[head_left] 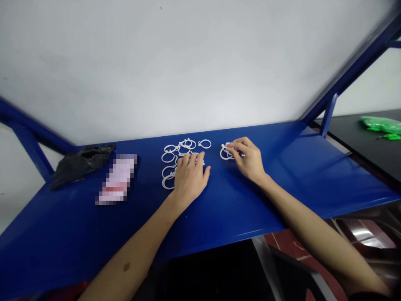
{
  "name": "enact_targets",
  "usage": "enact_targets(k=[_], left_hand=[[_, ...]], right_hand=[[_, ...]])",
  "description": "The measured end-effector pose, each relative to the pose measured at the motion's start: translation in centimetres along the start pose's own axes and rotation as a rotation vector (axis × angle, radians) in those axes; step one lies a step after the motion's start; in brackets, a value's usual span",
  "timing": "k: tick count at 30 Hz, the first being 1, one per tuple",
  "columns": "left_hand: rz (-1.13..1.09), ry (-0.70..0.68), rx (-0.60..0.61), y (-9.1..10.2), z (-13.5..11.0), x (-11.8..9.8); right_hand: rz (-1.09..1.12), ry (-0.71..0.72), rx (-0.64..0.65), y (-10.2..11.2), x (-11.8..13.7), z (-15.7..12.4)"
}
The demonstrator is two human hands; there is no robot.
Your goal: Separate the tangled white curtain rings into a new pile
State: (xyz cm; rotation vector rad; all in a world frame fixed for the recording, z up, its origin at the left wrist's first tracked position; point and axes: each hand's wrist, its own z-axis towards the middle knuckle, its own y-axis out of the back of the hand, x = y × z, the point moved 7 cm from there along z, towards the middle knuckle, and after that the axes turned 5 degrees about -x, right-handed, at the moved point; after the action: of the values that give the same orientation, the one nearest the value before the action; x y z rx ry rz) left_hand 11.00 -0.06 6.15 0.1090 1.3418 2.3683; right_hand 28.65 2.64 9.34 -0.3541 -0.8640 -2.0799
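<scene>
Several white curtain rings [168, 157], each with a small eyelet, lie in a loose cluster on the blue shelf top. My left hand [190, 175] rests palm down over the near right part of that cluster, its fingers stretched out and covering some rings. A single ring [206, 144] lies just beyond its fingertips, at the cluster's right edge. To the right, my right hand [249, 159] has thumb and fingers pinched on a white curtain ring [223, 153]. At least one more ring seems to overlap it there, partly hidden by the fingers.
On the left lie a black plastic bag [81, 163] and a pixelated pinkish flat item [119, 177]. The blue shelf [216, 213] has slanted side frames and a white wall behind. A green plastic-wrapped bundle [380, 124] lies on a dark table at right.
</scene>
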Motion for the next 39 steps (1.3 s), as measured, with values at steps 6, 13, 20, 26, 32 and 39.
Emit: enact_targets(k=[6,13,20,26,32,39], left_hand=[[0.172,0.011,0.116,-0.7,0.0,1.6],[0.049,0.053,-0.015,0.3,0.6,2.3],[-0.138,0.037,-0.240,2.3,0.7,1.6],[-0.288,-0.034,-0.262,2.4,0.5,0.2],[-0.317,-0.128,-0.179,1.1,-0.1,-0.9],[-0.270,-0.018,-0.120,0.0,0.0,0.2]], right_hand=[[-0.275,-0.298,-0.055,2.7,-7.6,1.5],[-0.406,-0.400,0.043,2.7,-11.6,1.2],[-0.152,-0.186,0.119,1.0,-6.6,0.7],[0.266,-0.154,0.457,-3.7,-0.1,-2.7],[0.470,-0.287,0.399,-4.4,0.9,-3.2],[0.554,-0.473,0.330,-4.0,-1.3,-2.9]])
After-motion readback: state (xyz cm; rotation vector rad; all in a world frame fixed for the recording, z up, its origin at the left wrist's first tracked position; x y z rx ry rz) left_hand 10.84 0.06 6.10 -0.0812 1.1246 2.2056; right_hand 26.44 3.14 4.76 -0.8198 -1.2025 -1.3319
